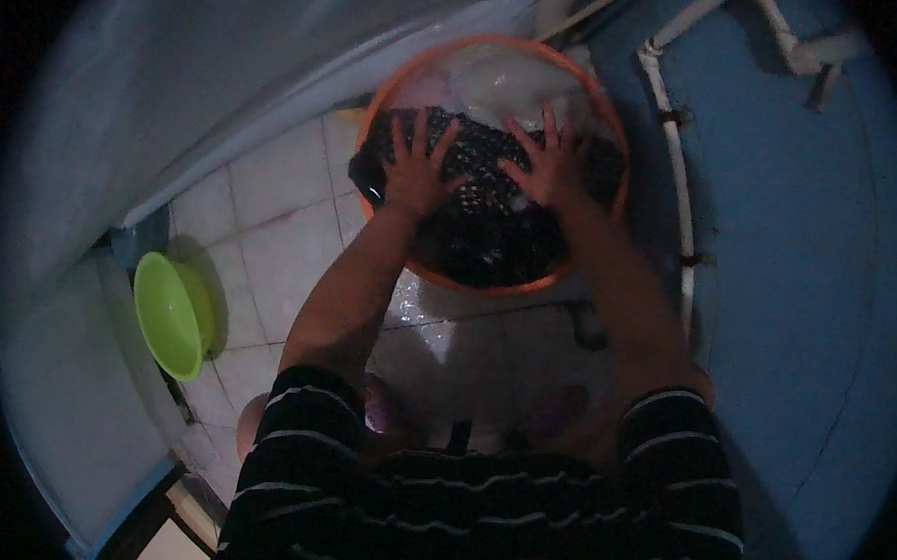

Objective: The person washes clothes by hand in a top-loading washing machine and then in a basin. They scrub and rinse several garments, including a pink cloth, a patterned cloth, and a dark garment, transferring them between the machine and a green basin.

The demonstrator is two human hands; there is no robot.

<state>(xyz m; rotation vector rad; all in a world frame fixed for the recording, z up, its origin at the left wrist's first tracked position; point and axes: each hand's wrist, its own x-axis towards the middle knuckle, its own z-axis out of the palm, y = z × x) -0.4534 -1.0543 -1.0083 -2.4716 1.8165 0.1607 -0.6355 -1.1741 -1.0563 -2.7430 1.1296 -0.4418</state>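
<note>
A round orange basin [485, 291] stands on the tiled floor before me. Wet dark fabric [488, 237] fills much of it, and one dark fold hangs over its left rim. Pale, whitish material [510, 80] lies at its far side; whether this is cloth or a bag under water I cannot tell. My left hand [419, 174] rests spread on the dark fabric at the basin's left. To the right, my right hand [551, 164] lies spread on the same fabric, its fingertips near the pale material. Neither hand is closed on anything.
A lime-green plastic basin [169, 316] is tilted on its side at the left, beside a grey container [141, 240]. A pale sheet or curtain [202, 81] hangs at upper left. White pipes [678, 185] run along the blue wall [794, 280] at right. The floor tiles [284, 258] look wet near the orange basin.
</note>
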